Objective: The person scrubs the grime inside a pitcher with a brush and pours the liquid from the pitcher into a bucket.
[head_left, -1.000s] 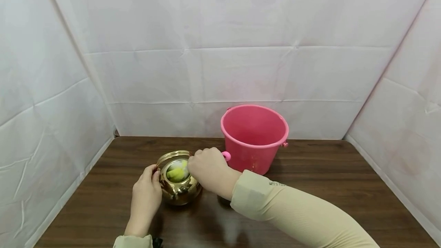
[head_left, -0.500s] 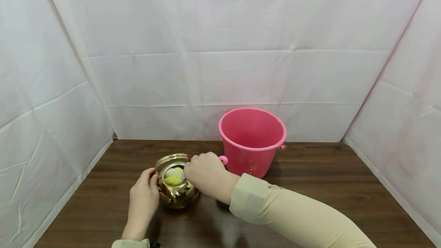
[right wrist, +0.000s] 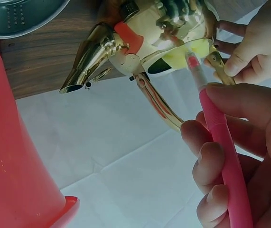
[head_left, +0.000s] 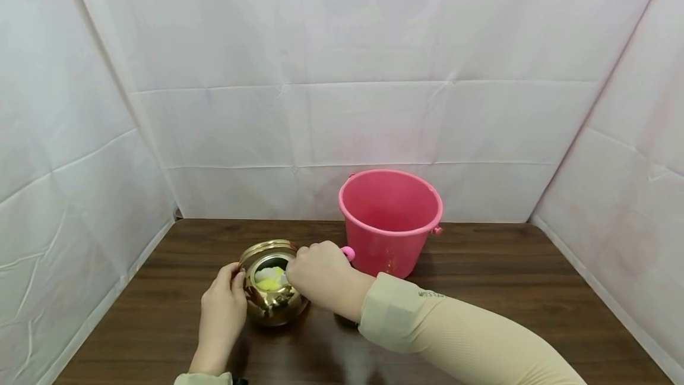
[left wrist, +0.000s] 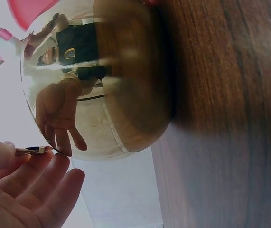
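A shiny gold kettle [head_left: 272,312] with no lid on its mouth stands on the table, its spout [right wrist: 84,61] showing in the right wrist view. My left hand [head_left: 222,306] pinches one end of its upright handle [head_left: 265,246] between thumb and fingers. In my right hand [head_left: 327,276] is a cleaning brush with a pink handle [right wrist: 228,161], its fingers wrapped round the grip. The brush's yellow and white sponge head [head_left: 270,278] sits in the kettle's mouth. Its lower part is hidden inside the kettle.
A pink bucket [head_left: 387,254] stands right behind my right hand. A round metal piece with small holes [right wrist: 26,19] lies on the wooden table [head_left: 507,290], mostly hidden under my right wrist in the head view. White cloth walls [head_left: 342,123] enclose the table.
The sponge head has turned and shifted within the kettle's mouth, showing more white and a dark gap behind it. Both hands keep their holds. The head view has tilted slightly.
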### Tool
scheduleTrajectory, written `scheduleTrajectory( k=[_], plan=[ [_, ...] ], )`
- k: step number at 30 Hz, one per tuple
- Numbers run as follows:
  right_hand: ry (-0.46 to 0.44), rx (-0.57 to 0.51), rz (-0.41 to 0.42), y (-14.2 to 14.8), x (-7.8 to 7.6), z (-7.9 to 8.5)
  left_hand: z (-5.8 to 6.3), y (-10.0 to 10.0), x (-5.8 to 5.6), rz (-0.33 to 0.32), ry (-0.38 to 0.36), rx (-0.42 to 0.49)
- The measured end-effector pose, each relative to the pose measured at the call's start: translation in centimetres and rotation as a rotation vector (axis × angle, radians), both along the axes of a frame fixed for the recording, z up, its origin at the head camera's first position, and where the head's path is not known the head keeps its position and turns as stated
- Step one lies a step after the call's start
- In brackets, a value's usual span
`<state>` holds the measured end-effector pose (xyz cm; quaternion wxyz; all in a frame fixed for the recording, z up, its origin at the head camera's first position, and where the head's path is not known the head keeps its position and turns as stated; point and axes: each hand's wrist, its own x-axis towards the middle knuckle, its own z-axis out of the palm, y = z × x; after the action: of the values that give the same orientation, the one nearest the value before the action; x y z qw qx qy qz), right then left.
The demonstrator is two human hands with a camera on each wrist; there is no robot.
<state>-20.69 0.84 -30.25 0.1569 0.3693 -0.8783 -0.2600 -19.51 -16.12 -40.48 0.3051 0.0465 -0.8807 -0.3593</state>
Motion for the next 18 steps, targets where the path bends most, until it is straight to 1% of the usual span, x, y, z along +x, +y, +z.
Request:
scheduleTrajectory(
  k=[12, 18],
  plan=[
    [-0.022, 0.019, -0.008, 0.51, -0.01, 0.28, 0.01, 0.18, 0.04, 0.007, 0.022, -0.013],
    [-0.002, 0.009, -0.005, 0.79, -0.13, 0.28, 0.10, 0.18, 0.06, 0.005, 0.016, -0.021]
  ],
)
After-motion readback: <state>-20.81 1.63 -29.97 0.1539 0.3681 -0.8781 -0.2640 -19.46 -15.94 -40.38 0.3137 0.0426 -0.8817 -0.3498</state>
